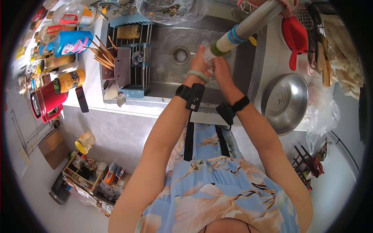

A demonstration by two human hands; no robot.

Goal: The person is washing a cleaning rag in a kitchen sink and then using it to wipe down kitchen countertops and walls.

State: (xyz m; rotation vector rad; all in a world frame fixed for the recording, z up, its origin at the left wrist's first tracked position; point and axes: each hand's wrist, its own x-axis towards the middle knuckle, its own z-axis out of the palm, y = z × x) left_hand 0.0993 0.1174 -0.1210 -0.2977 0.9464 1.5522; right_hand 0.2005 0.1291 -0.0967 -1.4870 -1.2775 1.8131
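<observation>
My left hand [199, 61] and my right hand [222, 70] are close together over the stainless steel sink [172, 78]. White water pours onto them from the green-and-white end of a thick faucet spout [227, 43] with a blue band. The stream and the spout hide most of my fingers, so whether anything is between them cannot be told. A pale bangle [198, 75] circles my left wrist. Both forearms wear black straps with small black devices. Left of my hands, the round drain [180, 55] shows in the sink floor.
Across the sink's left side sits a rack [135, 91] with a sponge [128, 31], a steel wool ball [137, 57] and a chopstick holder [122, 67]. Bottles, a red kettle [49, 102] and a phone [82, 99] stand farther left. Right are a metal basin [287, 102] and red scoop [294, 38].
</observation>
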